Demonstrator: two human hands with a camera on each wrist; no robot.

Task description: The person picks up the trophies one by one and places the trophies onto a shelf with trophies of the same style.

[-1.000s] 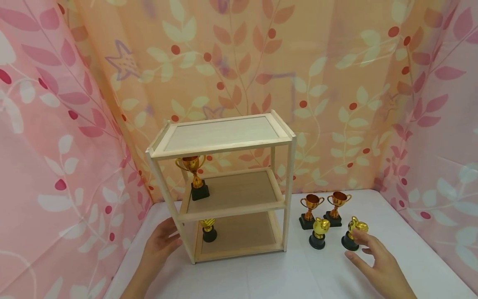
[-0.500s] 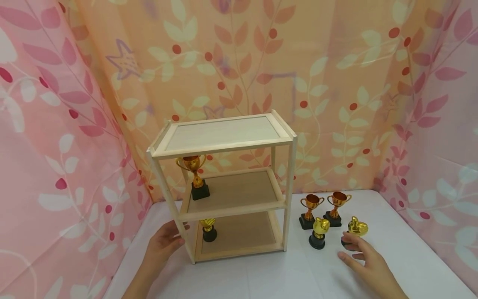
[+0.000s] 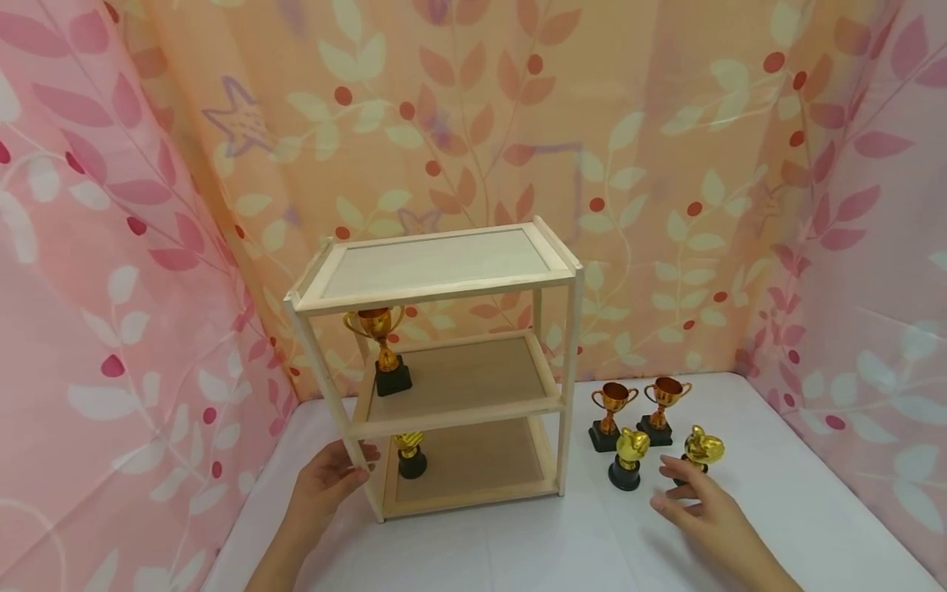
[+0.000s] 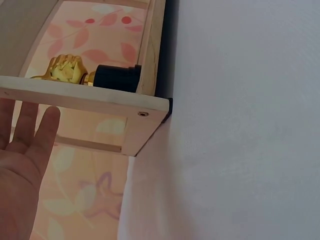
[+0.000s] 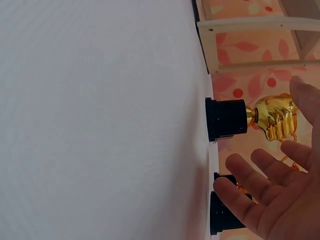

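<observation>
Leafy curtains (image 3: 666, 148) surround a white worktop (image 3: 547, 547). Left hand (image 3: 318, 493) keeps no clear grip, its fingers straight beside the left post (image 3: 321, 370) of a wooden shelf (image 3: 459, 418); touching or not, I cannot tell. Right hand (image 3: 699, 501) is relaxed, grasps nothing and is nearer to one gold trophy (image 3: 701, 446) at its 12 o'clock and another gold trophy (image 3: 632, 448) at 10, both upright, long axis vertical. At 9 o'clock, worktop surface reaches to the shelf's edge. Farther, at 11, a copper cup (image 3: 612, 400) and its twin (image 3: 667, 392) stand near the far edge.
</observation>
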